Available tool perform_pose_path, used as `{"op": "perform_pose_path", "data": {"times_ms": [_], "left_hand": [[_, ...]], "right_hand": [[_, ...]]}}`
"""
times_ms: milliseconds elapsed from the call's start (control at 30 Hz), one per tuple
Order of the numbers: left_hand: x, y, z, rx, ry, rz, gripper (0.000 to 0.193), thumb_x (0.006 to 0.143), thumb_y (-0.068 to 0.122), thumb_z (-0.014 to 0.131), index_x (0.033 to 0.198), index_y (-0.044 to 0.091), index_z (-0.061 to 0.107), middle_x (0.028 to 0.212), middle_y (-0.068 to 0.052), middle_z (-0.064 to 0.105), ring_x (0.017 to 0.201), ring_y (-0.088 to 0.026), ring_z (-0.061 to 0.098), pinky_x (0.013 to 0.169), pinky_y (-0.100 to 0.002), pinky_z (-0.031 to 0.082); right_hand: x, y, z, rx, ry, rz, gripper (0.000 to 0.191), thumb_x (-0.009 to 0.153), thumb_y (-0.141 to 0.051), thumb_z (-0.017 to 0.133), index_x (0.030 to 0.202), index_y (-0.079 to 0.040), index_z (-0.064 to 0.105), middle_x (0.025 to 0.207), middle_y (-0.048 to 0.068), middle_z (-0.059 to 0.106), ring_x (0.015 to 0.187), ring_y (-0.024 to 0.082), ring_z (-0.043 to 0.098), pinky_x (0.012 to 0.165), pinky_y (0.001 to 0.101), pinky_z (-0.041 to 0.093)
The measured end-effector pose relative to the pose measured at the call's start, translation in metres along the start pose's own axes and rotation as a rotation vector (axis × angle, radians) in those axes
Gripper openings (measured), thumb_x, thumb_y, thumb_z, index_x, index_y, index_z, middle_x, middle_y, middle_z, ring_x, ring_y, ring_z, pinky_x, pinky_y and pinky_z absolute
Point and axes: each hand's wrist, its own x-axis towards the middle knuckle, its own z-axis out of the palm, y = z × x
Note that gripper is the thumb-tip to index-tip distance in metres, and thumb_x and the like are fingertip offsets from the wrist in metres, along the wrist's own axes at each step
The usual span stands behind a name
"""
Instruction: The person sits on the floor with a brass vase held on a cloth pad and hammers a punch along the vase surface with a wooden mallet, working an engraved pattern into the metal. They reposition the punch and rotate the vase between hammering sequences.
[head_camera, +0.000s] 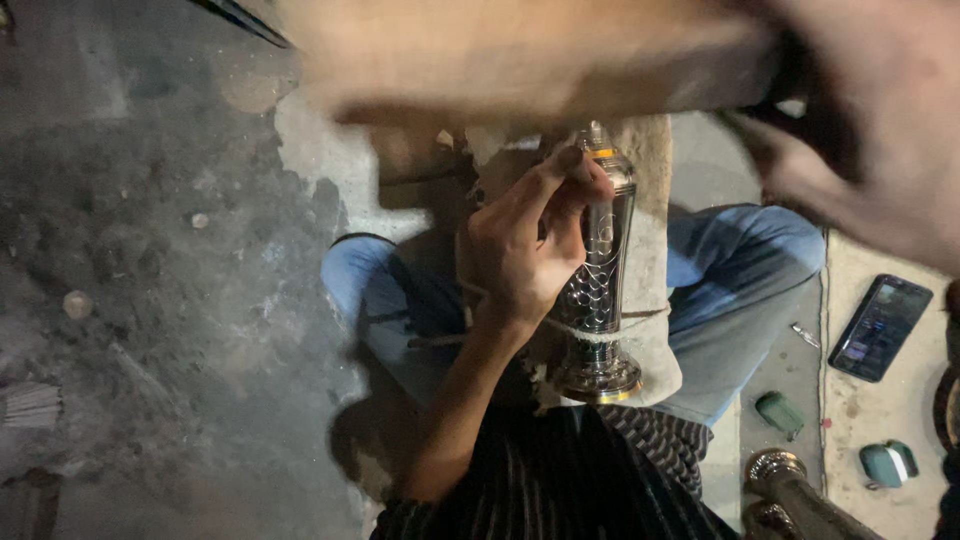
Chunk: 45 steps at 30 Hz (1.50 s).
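Observation:
A shiny engraved metal vase (600, 290) lies lengthwise on a pale padded block (655, 180) in my lap, tied down by a cord near its foot. My left hand (525, 245) lies on the vase's left side, fingers closed against its upper body; any small tool pinched in them is hidden. My right hand (880, 130) is raised at the upper right, blurred and closed on a dark handle. A long blurred wooden-coloured tool (520, 55) stretches left from it across the top, above the vase.
My jeans-clad legs (740, 270) are spread on the stained concrete floor (170, 260). A phone with a lit screen (880, 327) lies at the right, with two small green objects (780, 412) (888, 463) and another shiny metal piece (790, 490) below it.

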Motion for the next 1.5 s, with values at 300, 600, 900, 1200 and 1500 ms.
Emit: {"op": "perform_pose_path", "data": {"times_ms": [300, 600, 900, 1200, 1500], "left_hand": [[0.019, -0.001, -0.01, 0.121, -0.236, -0.046, 0.02, 0.094, 0.005, 0.076, 0.112, 0.009, 0.069, 0.099, -0.003, 0.078, 0.092, -0.016, 0.079, 0.078, -0.029, 0.064], [0.034, -0.022, -0.009, 0.025, -0.47, 0.039, 0.033, 0.099, 0.008, 0.074, 0.131, 0.011, 0.064, 0.108, -0.004, 0.079, 0.097, -0.014, 0.08, 0.08, -0.025, 0.068], [0.051, -0.019, -0.004, 0.165, -0.669, 0.187, 0.028, 0.097, 0.01, 0.072, 0.124, 0.014, 0.068, 0.084, 0.001, 0.079, 0.057, -0.01, 0.071, 0.042, -0.026, 0.051], [0.061, -0.032, 0.008, 0.115, -0.857, 0.366, 0.03, 0.105, 0.003, 0.064, 0.132, 0.015, 0.057, 0.075, -0.002, 0.071, 0.064, -0.011, 0.073, 0.054, -0.021, 0.061], [0.085, -0.016, 0.007, 0.189, -1.025, 0.488, 0.037, 0.095, 0.001, 0.069, 0.128, 0.015, 0.06, 0.07, -0.002, 0.069, 0.064, -0.017, 0.071, 0.055, -0.035, 0.057]], "right_hand": [[0.011, -0.02, -0.009, 0.388, 0.252, 0.188, 0.038, 0.104, 0.008, 0.065, 0.139, -0.006, 0.058, 0.12, 0.017, 0.068, 0.102, 0.027, 0.07, 0.088, 0.0411, 0.058], [-0.021, 0.022, 0.015, 0.306, 0.263, -0.013, 0.049, 0.088, 0.014, 0.062, 0.134, 0.001, 0.053, 0.116, 0.022, 0.065, 0.103, 0.03, 0.068, 0.088, 0.0414, 0.056], [-0.045, 0.026, 0.056, 0.516, 0.423, 0.159, 0.061, 0.089, 0.015, 0.064, 0.145, -0.005, 0.049, 0.124, 0.016, 0.063, 0.112, 0.027, 0.066, 0.094, 0.0386, 0.057], [-0.086, 0.019, 0.139, 0.705, 0.738, 0.238, 0.06, 0.105, 0.008, 0.075, 0.15, -0.001, 0.037, 0.127, 0.014, 0.057, 0.114, 0.025, 0.058, 0.104, 0.0348, 0.05], [-0.103, -0.004, 0.18, 0.583, 0.915, 0.309, 0.068, 0.103, 0.011, 0.071, 0.156, -0.001, 0.031, 0.131, 0.014, 0.058, 0.117, 0.025, 0.059, 0.108, 0.0322, 0.046]]}}
